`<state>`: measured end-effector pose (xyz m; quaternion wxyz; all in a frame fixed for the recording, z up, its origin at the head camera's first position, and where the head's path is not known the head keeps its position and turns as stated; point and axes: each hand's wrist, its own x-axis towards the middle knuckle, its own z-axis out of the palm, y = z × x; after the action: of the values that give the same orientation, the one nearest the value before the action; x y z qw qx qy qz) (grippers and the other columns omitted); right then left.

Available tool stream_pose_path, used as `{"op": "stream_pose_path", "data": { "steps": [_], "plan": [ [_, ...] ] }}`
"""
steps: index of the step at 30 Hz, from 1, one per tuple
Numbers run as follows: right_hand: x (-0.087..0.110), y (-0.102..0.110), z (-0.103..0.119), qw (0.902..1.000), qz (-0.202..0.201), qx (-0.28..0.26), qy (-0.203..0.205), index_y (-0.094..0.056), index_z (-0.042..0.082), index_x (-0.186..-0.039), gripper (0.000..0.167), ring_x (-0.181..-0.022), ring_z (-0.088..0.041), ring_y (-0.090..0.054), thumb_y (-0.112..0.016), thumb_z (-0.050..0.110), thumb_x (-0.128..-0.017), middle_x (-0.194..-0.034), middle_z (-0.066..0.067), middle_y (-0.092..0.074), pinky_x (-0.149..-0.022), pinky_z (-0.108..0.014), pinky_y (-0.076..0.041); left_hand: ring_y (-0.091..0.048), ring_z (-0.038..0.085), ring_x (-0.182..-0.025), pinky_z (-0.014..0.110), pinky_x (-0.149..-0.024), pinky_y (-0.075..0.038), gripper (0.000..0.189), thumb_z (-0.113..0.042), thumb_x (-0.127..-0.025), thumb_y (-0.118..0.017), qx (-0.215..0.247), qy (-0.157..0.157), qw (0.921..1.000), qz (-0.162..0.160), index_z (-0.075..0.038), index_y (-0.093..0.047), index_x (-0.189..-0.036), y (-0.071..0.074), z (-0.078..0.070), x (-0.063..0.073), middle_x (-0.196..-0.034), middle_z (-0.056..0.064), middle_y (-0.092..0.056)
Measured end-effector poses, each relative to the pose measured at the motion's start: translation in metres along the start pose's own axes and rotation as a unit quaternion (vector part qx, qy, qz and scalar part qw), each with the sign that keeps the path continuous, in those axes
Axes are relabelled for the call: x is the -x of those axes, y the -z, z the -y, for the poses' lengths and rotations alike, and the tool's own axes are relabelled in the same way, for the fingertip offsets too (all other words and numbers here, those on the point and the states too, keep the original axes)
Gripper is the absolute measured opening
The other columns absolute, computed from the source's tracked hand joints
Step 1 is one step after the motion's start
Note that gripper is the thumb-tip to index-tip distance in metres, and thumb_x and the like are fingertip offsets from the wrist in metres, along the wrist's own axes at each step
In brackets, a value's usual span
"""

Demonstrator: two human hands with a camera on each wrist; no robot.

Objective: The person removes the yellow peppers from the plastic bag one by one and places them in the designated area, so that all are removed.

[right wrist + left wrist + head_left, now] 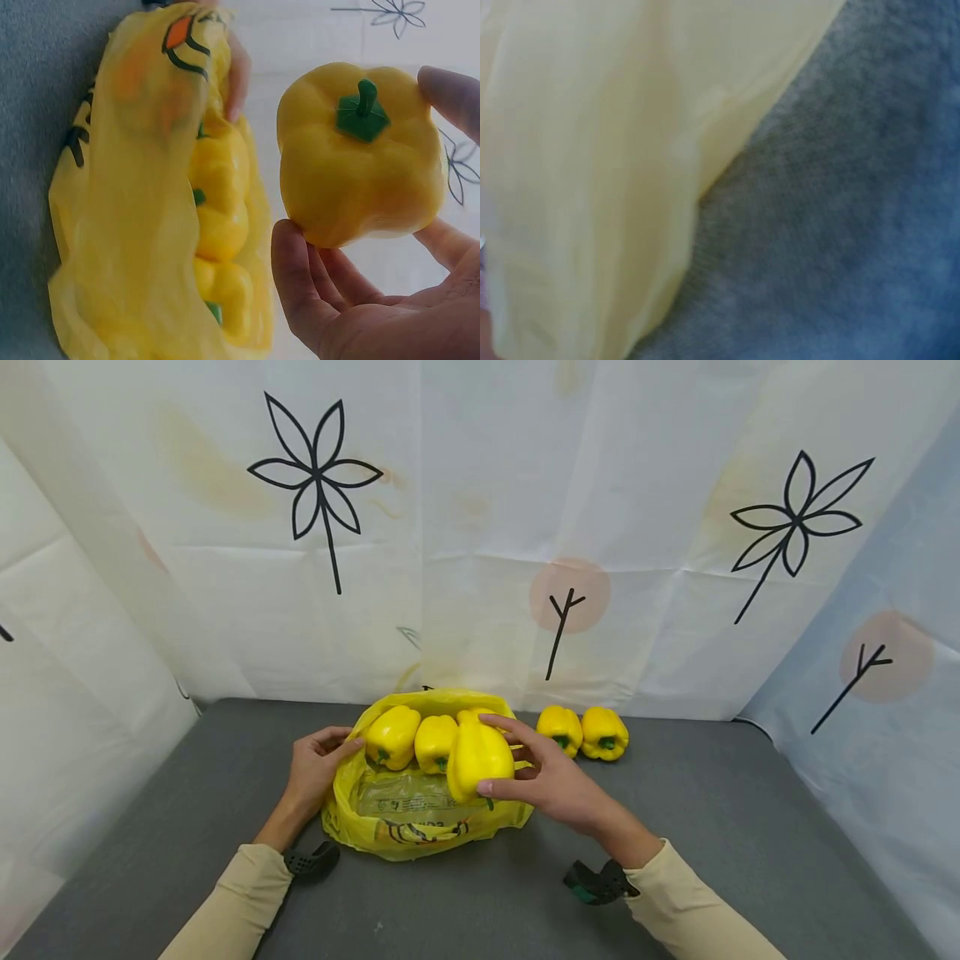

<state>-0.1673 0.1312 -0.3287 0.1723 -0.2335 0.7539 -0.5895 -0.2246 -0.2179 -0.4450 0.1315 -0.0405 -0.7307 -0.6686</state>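
Observation:
My right hand holds a yellow bell pepper between thumb and fingers, over the right part of a yellow plastic bag. In the right wrist view the held pepper turns its green stem to the camera. At the bag's left rim, my left hand pinches the plastic. The bag's mouth gapes wide, with bell peppers lying along its far side, partly hidden by the held one. Pale, blurred bag plastic fills the left side of the left wrist view.
Two more yellow bell peppers sit side by side on the grey table, right of the bag at the back. White fabric walls with plant drawings stand behind the table and along both sides.

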Motion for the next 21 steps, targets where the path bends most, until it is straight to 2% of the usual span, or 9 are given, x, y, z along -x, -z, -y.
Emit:
{"op": "stream_pose_path", "data": {
  "steps": [3, 11, 21],
  "plan": [
    [0.004, 0.007, 0.0, 0.9999, -0.007, -0.006, 0.006, -0.036, 0.028, -0.158, 0.078, -0.127, -0.034, -0.052, -0.078, 0.021, -0.092, -0.153, -0.013, -0.035, -0.091, -0.043, -0.055, -0.066, 0.006, -0.082, 0.019, -0.071, -0.057, 0.032, -0.008, -0.096, -0.071, -0.002, 0.001, 1.0, -0.001, 0.015, -0.065, -0.117, 0.0, 0.0, 0.0, -0.09, -0.008, -0.07],
    [0.018, 0.029, -0.005, 0.9994, -0.034, 0.0, 0.011, -0.036, 0.032, -0.157, 0.077, -0.123, -0.034, -0.054, -0.077, 0.018, -0.093, -0.147, -0.017, -0.041, -0.094, -0.042, -0.053, -0.066, 0.006, -0.081, 0.02, -0.071, -0.057, 0.031, -0.007, -0.096, -0.071, -0.001, -0.004, 1.0, -0.003, 0.015, -0.066, -0.117, -0.001, -0.001, 0.001, -0.09, -0.007, -0.07],
    [0.032, 0.06, -0.017, 0.996, -0.085, 0.021, 0.017, -0.037, 0.025, -0.158, 0.076, -0.124, -0.039, -0.05, -0.075, 0.013, -0.093, -0.144, -0.019, -0.039, -0.09, -0.036, -0.055, -0.066, 0.007, -0.08, 0.02, -0.07, -0.057, 0.031, -0.007, -0.096, -0.071, 0.0, -0.005, 1.0, -0.001, 0.015, -0.066, -0.117, -0.001, 0.0, 0.001, -0.089, -0.008, -0.07]
  ]
}}
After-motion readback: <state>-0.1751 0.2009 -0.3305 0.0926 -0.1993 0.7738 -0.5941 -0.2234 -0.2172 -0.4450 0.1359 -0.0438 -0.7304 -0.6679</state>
